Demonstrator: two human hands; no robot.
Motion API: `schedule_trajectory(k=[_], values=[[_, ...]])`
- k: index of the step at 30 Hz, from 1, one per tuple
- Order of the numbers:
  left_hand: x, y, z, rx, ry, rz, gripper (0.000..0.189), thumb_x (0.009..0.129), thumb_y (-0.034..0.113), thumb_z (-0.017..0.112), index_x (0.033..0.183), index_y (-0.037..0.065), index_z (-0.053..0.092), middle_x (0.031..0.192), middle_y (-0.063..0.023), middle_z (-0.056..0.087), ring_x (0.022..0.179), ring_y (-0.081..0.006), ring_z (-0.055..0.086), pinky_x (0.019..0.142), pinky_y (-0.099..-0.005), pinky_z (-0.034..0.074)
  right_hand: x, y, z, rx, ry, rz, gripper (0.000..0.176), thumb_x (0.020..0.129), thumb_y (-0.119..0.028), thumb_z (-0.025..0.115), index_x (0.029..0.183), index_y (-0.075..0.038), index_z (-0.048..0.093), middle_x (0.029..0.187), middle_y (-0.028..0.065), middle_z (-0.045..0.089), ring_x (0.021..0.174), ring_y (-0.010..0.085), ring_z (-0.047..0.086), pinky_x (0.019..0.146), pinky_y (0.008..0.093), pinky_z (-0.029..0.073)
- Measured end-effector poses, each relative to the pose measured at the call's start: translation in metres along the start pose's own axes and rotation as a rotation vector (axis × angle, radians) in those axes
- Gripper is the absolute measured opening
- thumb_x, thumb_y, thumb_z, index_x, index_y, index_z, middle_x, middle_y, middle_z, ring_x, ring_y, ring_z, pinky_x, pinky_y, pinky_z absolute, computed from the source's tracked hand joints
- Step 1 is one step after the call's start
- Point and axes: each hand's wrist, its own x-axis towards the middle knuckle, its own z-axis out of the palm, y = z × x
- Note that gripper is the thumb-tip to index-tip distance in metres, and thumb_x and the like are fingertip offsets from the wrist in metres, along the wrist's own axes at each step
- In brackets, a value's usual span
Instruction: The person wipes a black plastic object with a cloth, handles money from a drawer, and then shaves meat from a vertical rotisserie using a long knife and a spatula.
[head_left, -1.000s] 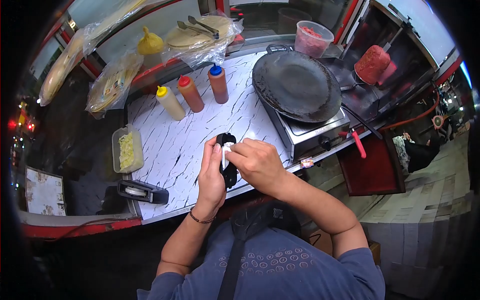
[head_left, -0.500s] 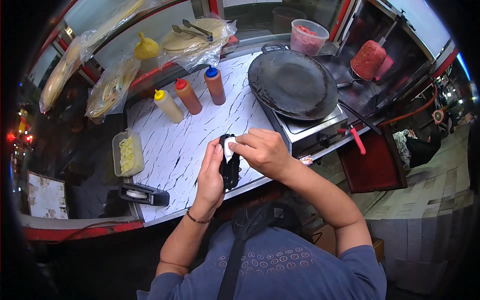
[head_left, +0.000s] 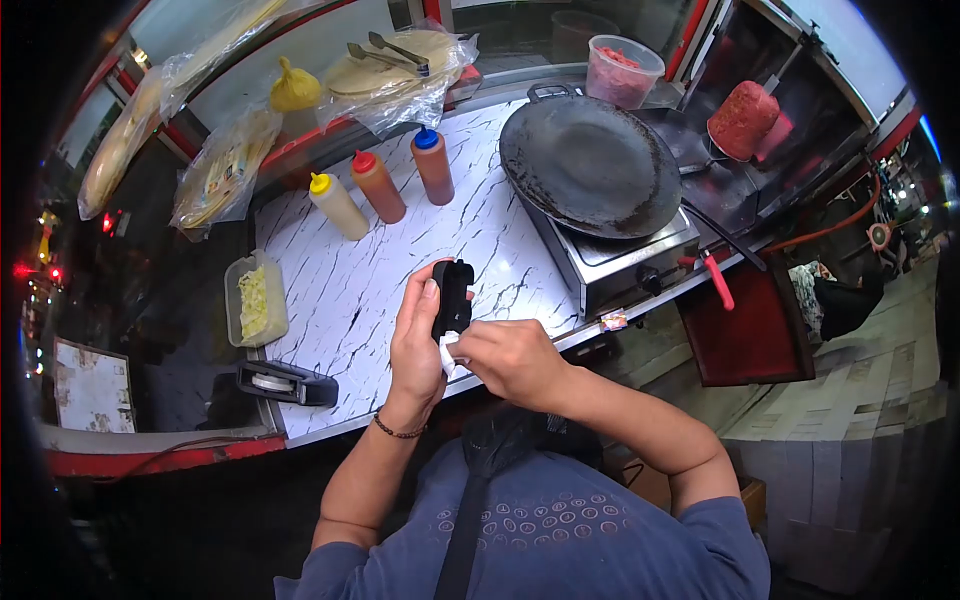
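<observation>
My left hand [head_left: 413, 350] is wrapped round a small, long black plastic object [head_left: 453, 297] with notches along one side, held upright above the counter's front part. Its exact kind I cannot make out. Between the fingers of my right hand [head_left: 517, 362] is a crumpled white tissue [head_left: 448, 353], pressed at the lower end of the black object. My right fingertips are partly hidden behind the hand. Beneath both hands lies the white marbled counter [head_left: 325, 290].
A black griddle pan [head_left: 590, 165] sits on a steel stove [head_left: 640, 250] at the right, with a red-handled tool [head_left: 717, 280] beside it. Sauce bottles [head_left: 378, 187] stand behind my hands. A tub of shredded cabbage [head_left: 255, 305] and a tape dispenser [head_left: 287, 384] are at the left.
My right hand has moved down with the tissue, from the upper part of the black object to its lower end. The black object has shifted slightly up and left.
</observation>
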Motion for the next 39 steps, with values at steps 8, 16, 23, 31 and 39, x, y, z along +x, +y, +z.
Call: schedule_trajectory(k=[8, 16, 23, 31, 39], values=[[-0.003, -0.006, 0.003, -0.164, -0.047, 0.007, 0.043, 0.105, 0.037, 0.036, 0.131, 0.005, 0.048, 0.111, -0.0126, 0.061, 0.094, -0.0170, 0.062, 0.078, -0.0302, 0.052, 0.000, -0.026, -0.013, 0.533, 0.035, 0.662, 0.012, 0.081, -0.004, 0.074, 0.091, 0.001, 0.070, 0.071, 0.0061, 0.066, 0.058, 0.0086, 0.056, 0.052, 0.0282, 0.042], [0.000, -0.005, -0.013, -0.562, -0.134, -0.324, 0.047, 0.105, 0.044, 0.032, 0.127, 0.007, 0.050, 0.103, -0.0154, 0.065, 0.078, -0.0231, 0.065, 0.066, -0.0338, 0.056, -0.001, -0.002, -0.050, 0.604, 0.423, 0.498, 0.016, 0.086, 0.004, 0.068, 0.102, 0.005, 0.066, 0.094, 0.0076, 0.064, 0.087, 0.0105, 0.064, 0.074, 0.0257, 0.057], [-0.005, -0.009, -0.007, -0.604, -0.132, -0.406, 0.045, 0.104, 0.041, 0.032, 0.123, 0.006, 0.053, 0.100, -0.0143, 0.066, 0.076, -0.0242, 0.064, 0.064, -0.0344, 0.055, 0.026, -0.015, -0.062, -0.046, 0.159, 0.196, 0.013, 0.078, 0.005, 0.065, 0.090, 0.001, 0.065, 0.092, 0.0147, 0.061, 0.079, 0.0286, 0.067, 0.067, 0.0363, 0.054], [-0.006, -0.020, 0.004, -0.452, -0.004, -0.349, 0.034, 0.106, 0.030, 0.033, 0.123, 0.010, 0.054, 0.110, -0.0048, 0.063, 0.098, -0.0158, 0.063, 0.088, -0.0337, 0.051, 0.046, -0.010, -0.023, -0.340, -0.028, 0.174, 0.004, 0.076, 0.002, 0.062, 0.078, 0.004, 0.060, 0.080, 0.0173, 0.060, 0.072, 0.0337, 0.064, 0.070, 0.0399, 0.056], [0.003, -0.016, -0.018, -0.583, -0.089, -0.417, 0.038, 0.103, 0.032, 0.036, 0.118, 0.005, 0.058, 0.102, -0.0123, 0.068, 0.094, -0.0222, 0.067, 0.085, -0.0385, 0.055, 0.031, 0.001, -0.017, 0.076, -0.023, -0.066, 0.008, 0.075, -0.002, 0.065, 0.080, -0.003, 0.059, 0.080, 0.0125, 0.060, 0.076, 0.0319, 0.063, 0.067, 0.0416, 0.052]])
